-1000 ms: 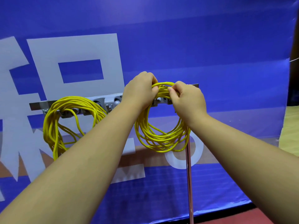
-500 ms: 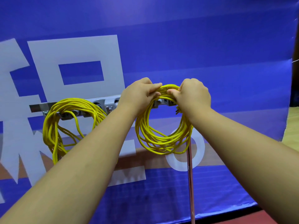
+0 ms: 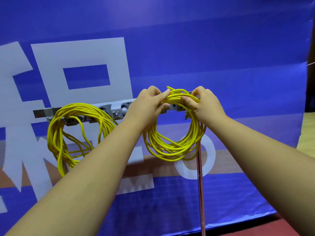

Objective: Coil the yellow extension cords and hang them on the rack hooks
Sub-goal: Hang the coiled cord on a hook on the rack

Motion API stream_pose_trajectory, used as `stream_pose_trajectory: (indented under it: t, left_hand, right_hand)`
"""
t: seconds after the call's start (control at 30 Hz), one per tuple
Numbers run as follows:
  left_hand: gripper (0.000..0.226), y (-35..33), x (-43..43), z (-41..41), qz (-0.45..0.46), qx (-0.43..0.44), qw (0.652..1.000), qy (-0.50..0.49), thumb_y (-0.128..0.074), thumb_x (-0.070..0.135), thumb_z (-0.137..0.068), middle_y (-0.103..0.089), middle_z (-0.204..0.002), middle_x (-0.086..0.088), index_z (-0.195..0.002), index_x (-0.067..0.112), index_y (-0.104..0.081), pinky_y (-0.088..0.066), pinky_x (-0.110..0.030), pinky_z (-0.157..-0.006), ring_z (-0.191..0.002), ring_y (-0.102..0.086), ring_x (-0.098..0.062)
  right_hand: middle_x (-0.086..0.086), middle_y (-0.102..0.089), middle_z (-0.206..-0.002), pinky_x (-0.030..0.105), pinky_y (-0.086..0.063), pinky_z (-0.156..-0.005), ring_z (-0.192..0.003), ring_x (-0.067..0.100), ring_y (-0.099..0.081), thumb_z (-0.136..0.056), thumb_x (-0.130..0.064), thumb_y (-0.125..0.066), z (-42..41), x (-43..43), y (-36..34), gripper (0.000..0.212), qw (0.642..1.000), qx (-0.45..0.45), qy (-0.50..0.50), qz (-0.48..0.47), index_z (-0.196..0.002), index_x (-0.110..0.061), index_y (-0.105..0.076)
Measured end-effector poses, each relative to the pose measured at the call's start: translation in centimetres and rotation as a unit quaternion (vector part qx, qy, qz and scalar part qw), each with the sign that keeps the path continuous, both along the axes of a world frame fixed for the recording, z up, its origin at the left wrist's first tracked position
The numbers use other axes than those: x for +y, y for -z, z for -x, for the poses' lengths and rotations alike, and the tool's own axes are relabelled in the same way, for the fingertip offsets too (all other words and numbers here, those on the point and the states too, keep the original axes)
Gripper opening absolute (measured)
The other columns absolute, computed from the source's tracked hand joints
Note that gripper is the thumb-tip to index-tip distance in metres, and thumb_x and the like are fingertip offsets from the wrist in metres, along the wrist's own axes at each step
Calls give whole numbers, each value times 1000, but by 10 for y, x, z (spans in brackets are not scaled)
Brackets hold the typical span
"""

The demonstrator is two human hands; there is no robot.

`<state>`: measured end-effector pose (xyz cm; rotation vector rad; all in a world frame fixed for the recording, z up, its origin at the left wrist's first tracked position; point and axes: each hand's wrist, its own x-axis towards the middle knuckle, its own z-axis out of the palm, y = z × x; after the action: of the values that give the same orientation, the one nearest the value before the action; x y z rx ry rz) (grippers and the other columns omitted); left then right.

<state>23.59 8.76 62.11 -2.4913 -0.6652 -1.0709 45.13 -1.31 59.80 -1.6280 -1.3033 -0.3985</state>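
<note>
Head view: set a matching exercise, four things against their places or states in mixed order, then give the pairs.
Things:
1 left coil
2 right coil
3 rack rail
4 metal pole

States:
a upright, below the right coil
b gripped at its top by left hand and right hand
c grey, horizontal
d hanging on the rack rail, untouched

Pairs: 1-d; 2-b; 3-c; 4-a
</note>
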Motion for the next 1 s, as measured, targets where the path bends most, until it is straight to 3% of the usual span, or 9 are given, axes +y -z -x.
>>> stream_pose_trajectory:
  t: [0.17,0.43,0.77,0.87,1.0]
  left_hand:
    - [48,6,-5,-2,-15,-16,1000,-20,-43,41,-109,-51,-129,-3,-157,35,-42,-56,-46,-81,-112,-48,-24]
    - [41,3,-7,-5,58,-69,996,13,-55,42,-104,-54,-127,-1,-144,32,-53,-49,-41,-94,-117,-51,-23]
    - [41,0,-8,-2,116,-81,989,36,-63,43,-100,-56,-127,0,-138,31,-56,-52,-46,-99,-117,-55,-23]
    - [39,-1,-9,-2,141,-103,984,37,-67,42,-98,-58,-121,3,-133,30,-57,-55,-43,-94,-109,-59,-20]
    - [27,-5,-12,-4,189,-142,970,52,-74,37,-94,-61,-108,7,-113,34,-55,-55,-37,-78,-93,-61,-15]
  right_hand:
    - [0,-53,-108,35,-44,-71,-94,22,-58,-96,-68,-59,-2,-6,12,45,1000,-11,-19,5,-112,-25,-56]
    - [3,-56,-111,38,-50,-73,-95,22,-59,-95,-69,-59,-3,-7,20,56,1000,2,-26,16,-120,-20,-55]
    - [2,-52,-120,48,-58,-82,-99,22,-59,-87,-56,-78,1,-12,29,65,999,-1,-21,43,-132,-20,-48]
    - [2,-53,-121,47,-58,-85,-103,21,-59,-87,-53,-80,0,-14,28,66,999,2,-22,29,-134,-20,-50]
    - [2,-58,-113,39,-54,-76,-96,22,-61,-89,-52,-80,0,-18,19,55,999,-1,-34,15,-131,-28,-54]
